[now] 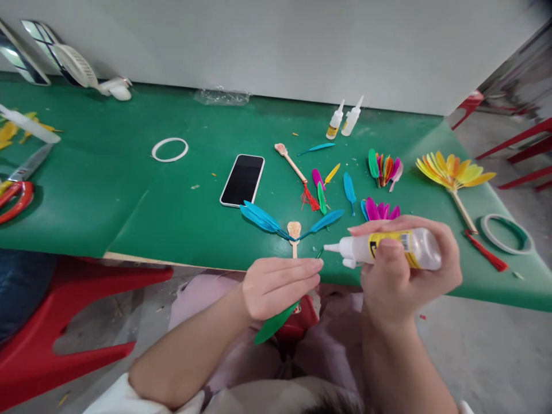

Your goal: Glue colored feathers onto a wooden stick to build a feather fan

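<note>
My left hand [282, 286] pinches a green feather [276, 325], its broad end hanging below the palm and its quill tip poking out past the fingertips. In my right hand [405, 276] is a glue bottle [394, 248] with a yellow label, held on its side. The white nozzle points left, at or very near the quill tip; I cannot tell whether they touch. Just beyond my left hand, a wooden fan handle [294, 231] lies at the table edge, with blue feathers [261, 218] spread from both sides of its rounded head.
On the green table [172, 195] are a phone [242, 180], a tasselled handle [293, 164], loose feathers [383, 171], two upright glue bottles [335, 121], a yellow feather fan [457, 175], tape rings [506, 234] and scissors [19, 184]. A red stool [73, 328] stands at lower left.
</note>
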Demonstrator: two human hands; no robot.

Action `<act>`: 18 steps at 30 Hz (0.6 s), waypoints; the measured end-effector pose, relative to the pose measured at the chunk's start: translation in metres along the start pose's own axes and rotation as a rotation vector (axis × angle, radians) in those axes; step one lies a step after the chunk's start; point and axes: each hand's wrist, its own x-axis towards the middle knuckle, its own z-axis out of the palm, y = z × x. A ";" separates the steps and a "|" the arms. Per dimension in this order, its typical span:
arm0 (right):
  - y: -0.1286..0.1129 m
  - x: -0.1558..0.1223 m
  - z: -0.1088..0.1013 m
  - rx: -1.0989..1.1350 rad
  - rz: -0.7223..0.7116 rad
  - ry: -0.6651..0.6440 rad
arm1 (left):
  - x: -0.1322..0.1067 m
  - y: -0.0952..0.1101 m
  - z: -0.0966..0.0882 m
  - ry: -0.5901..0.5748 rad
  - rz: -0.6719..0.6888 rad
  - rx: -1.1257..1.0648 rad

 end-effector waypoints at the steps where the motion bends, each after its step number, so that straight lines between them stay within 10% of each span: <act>1: 0.000 0.000 0.000 0.009 0.003 -0.008 | 0.000 0.000 0.000 0.002 -0.002 -0.002; 18: 0.000 -0.002 0.004 0.061 -0.023 0.010 | -0.001 -0.001 0.002 0.023 -0.014 -0.009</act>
